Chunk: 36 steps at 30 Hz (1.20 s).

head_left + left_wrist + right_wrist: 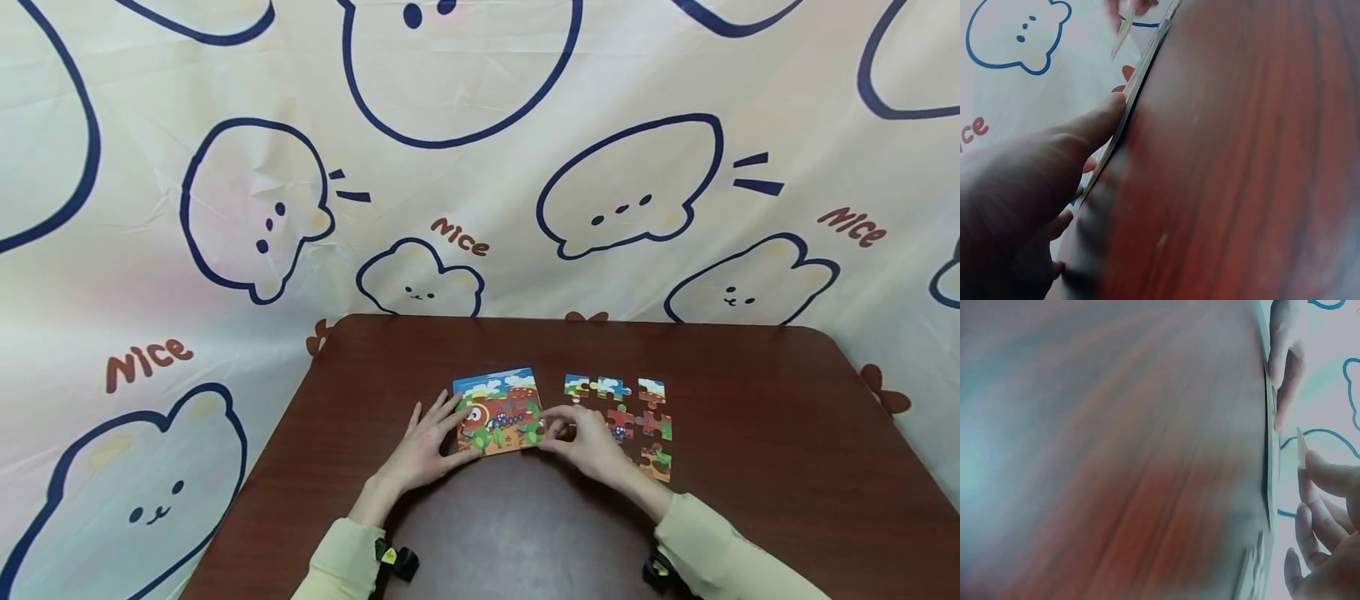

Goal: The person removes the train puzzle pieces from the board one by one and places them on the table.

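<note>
A colourful square jigsaw puzzle (498, 408), with a red train and blue sky, lies flat on the table. My left hand (426, 442) rests at its left side with fingers spread, fingertips on the picture and thumb along the near edge. In the left wrist view, that thumb (1100, 122) presses on the thin board's edge. At the puzzle's right side my right hand (588, 443) pinches a thin puzzle piece (1302, 449) between thumb and index finger, its other fingers loosely bent. The right wrist view shows the piece edge-on and raised above the table, so its printed face is hidden.
Several loose puzzle pieces (652, 425) lie in loose rows to the right of the puzzle, partly hidden behind my right hand. The brown wooden table (772, 417) extends to both sides. A patterned cloth (510, 192) hangs behind its far edge.
</note>
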### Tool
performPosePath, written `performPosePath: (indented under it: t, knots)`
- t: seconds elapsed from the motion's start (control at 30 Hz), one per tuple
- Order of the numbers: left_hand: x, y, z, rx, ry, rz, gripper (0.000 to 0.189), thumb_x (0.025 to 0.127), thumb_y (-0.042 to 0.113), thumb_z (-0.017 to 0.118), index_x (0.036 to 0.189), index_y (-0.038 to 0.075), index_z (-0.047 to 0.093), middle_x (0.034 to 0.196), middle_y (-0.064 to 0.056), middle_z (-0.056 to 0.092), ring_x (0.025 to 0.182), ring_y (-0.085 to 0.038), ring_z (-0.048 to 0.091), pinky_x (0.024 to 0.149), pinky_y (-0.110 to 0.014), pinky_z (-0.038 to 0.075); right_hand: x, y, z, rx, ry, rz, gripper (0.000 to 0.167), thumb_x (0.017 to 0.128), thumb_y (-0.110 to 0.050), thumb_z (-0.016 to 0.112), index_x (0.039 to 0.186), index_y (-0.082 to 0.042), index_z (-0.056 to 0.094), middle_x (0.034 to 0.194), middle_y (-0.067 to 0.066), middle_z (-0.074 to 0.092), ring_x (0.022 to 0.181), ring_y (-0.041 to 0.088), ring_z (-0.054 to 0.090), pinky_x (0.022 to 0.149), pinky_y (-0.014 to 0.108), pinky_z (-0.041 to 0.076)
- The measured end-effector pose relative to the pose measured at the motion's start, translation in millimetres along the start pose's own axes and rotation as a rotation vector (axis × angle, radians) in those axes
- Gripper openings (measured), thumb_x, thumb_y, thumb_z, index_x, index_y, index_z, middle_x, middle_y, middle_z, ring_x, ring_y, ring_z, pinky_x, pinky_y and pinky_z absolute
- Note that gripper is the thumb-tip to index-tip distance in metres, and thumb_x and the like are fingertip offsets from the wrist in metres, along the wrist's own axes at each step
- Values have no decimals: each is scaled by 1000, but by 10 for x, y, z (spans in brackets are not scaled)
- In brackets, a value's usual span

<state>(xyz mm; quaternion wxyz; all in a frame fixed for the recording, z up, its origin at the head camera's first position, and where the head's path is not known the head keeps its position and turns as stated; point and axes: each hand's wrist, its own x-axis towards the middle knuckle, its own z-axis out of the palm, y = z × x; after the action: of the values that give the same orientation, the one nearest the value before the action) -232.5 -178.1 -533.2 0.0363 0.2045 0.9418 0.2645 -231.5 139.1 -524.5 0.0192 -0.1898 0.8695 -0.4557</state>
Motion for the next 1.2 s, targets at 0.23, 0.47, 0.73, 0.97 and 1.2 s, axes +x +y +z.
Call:
performPosePath:
  t: [0.23,0.47,0.73,0.97,1.2]
  knots:
    - [-25,-59,-116,22,-23,-33,82,99,51,81,167,17,51,182,-10,33,173,-41,19,134,-78,7,-227,15,-170,-162,60,37,29,93,-15,89,120,-10,80,79,-18,70,89,7,62,101,47,47]
    - [-33,-114,-186,20,-61,-56,83,99,52,80,168,18,49,182,-9,33,173,-40,19,135,-76,8,-353,20,-174,-288,79,24,27,87,-19,95,110,-17,81,83,-18,71,93,12,61,96,50,38]
    - [-6,-153,-216,34,-75,-56,82,99,53,80,167,19,50,181,-10,34,172,-41,20,134,-77,9,-403,118,-132,-410,133,-75,32,81,-24,100,107,-19,83,116,2,74,116,28,61,96,55,44]
    - [-5,-185,-222,20,-67,-26,84,98,59,78,165,17,53,180,-13,37,170,-45,23,131,-81,8,-381,232,-101,-442,159,-164,32,78,-23,102,102,-18,82,135,15,71,136,43,57,114,77,39]
    - [-44,-281,-126,-18,-20,42,87,100,73,65,168,20,49,183,-14,30,172,-42,17,128,-86,4,-429,307,-164,-312,71,-95,45,83,-29,98,121,-15,79,151,21,65,153,52,44,123,85,22]
